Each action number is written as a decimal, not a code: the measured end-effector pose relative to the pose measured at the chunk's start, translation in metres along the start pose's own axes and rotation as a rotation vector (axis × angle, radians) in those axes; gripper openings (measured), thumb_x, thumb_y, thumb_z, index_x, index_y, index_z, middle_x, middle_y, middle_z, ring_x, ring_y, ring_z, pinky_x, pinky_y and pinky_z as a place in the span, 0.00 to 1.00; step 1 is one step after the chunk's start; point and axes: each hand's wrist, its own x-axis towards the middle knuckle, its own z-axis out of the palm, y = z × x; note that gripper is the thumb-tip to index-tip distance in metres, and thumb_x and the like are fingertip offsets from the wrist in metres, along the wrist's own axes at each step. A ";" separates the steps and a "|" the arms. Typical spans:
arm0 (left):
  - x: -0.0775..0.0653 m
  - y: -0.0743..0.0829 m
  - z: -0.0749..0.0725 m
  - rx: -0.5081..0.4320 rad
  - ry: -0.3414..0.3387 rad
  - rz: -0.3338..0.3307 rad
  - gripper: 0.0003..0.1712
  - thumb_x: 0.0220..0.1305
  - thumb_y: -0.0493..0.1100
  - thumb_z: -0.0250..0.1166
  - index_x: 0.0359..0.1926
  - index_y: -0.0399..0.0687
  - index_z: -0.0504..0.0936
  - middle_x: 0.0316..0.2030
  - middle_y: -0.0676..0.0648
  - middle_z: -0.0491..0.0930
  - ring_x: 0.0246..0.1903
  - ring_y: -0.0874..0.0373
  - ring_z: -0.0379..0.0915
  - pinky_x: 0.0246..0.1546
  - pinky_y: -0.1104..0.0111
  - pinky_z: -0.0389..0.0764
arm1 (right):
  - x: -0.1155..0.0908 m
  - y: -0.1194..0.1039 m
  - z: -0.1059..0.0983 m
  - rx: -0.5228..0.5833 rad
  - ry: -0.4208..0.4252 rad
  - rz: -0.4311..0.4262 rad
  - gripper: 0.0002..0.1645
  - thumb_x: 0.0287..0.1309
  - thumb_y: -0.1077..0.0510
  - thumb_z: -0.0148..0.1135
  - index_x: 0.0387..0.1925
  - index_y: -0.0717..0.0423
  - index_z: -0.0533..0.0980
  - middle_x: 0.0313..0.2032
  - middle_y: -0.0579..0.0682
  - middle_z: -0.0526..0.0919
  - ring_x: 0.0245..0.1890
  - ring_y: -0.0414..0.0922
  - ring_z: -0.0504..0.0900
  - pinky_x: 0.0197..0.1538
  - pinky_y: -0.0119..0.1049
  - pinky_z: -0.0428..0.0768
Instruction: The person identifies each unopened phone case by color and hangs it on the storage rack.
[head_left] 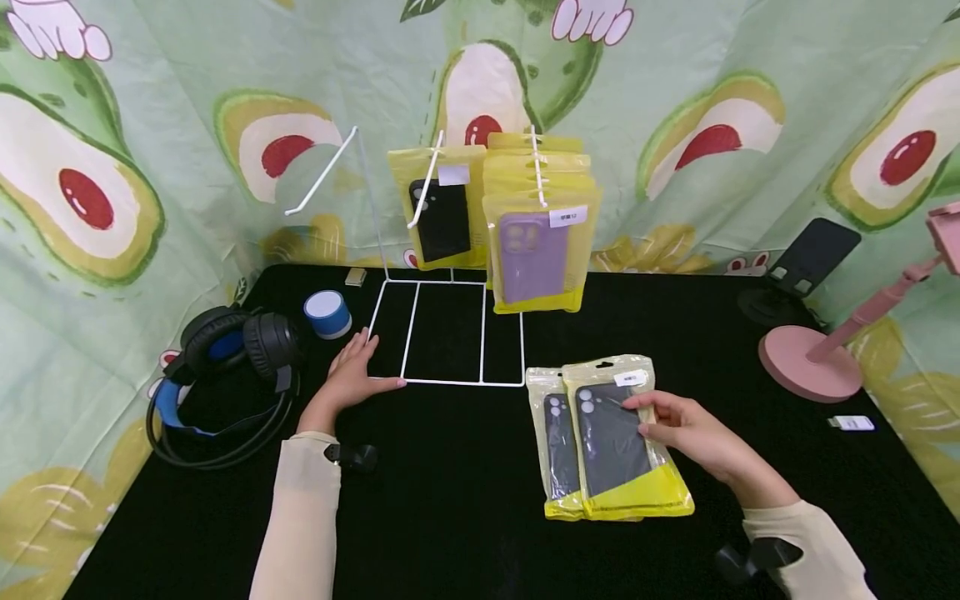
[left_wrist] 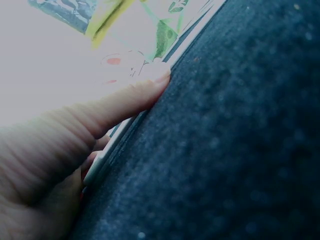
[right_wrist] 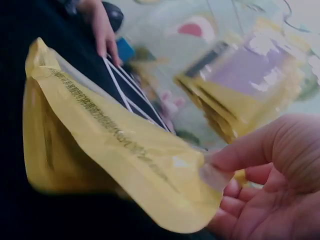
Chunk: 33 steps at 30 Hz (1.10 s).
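My right hand (head_left: 693, 429) pinches the right edge of a bagged phone case (head_left: 615, 442), dark in a clear and yellow pouch with a white label. That pouch overlaps a second bagged dark case (head_left: 561, 450) on its left; whether the hand also holds this one is hidden. In the right wrist view, thumb and fingers grip the pouch's yellow part (right_wrist: 125, 150). My left hand (head_left: 348, 379) rests at the front left corner of a white wire display rack (head_left: 442, 382). In the left wrist view its straight thumb (left_wrist: 130, 100) lies along the rack's bar.
Several bagged cases hang from the rack's right hook, a lilac one (head_left: 534, 258) in front; a bagged black case (head_left: 444, 218) hangs from the middle hook. Headphones (head_left: 240, 333) and a blue tape roll (head_left: 327, 314) lie left. A pink stand (head_left: 810, 362) and phone holder (head_left: 813, 258) stand right.
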 end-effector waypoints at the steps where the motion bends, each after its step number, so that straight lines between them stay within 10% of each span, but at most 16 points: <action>1: 0.000 0.000 0.000 0.001 -0.001 0.003 0.61 0.51 0.64 0.68 0.73 0.38 0.47 0.74 0.38 0.34 0.72 0.41 0.26 0.67 0.44 0.33 | 0.003 -0.003 0.004 0.000 -0.015 -0.016 0.27 0.62 0.62 0.54 0.61 0.69 0.63 0.44 0.62 0.76 0.38 0.51 0.80 0.41 0.41 0.80; 13: 0.000 -0.001 -0.002 -0.005 0.001 0.010 0.60 0.51 0.63 0.68 0.73 0.37 0.48 0.73 0.37 0.34 0.72 0.41 0.27 0.67 0.44 0.34 | 0.055 -0.057 0.078 -0.216 -0.145 -0.447 0.15 0.65 0.64 0.53 0.53 0.59 0.73 0.42 0.54 0.76 0.31 0.43 0.73 0.36 0.33 0.76; 25: -0.001 -0.002 -0.002 -0.035 0.015 0.086 0.57 0.52 0.58 0.69 0.71 0.33 0.50 0.73 0.34 0.37 0.72 0.40 0.29 0.67 0.44 0.36 | 0.068 -0.149 0.116 -0.194 0.136 -1.015 0.16 0.59 0.71 0.56 0.49 0.61 0.76 0.32 0.48 0.73 0.22 0.40 0.64 0.26 0.31 0.65; 33: -0.002 -0.002 -0.003 -0.040 0.015 0.089 0.54 0.53 0.54 0.68 0.71 0.33 0.50 0.72 0.33 0.38 0.72 0.40 0.29 0.68 0.45 0.35 | 0.076 -0.174 0.120 -0.072 0.154 -0.983 0.15 0.60 0.70 0.56 0.49 0.63 0.76 0.39 0.52 0.76 0.24 0.43 0.67 0.27 0.30 0.68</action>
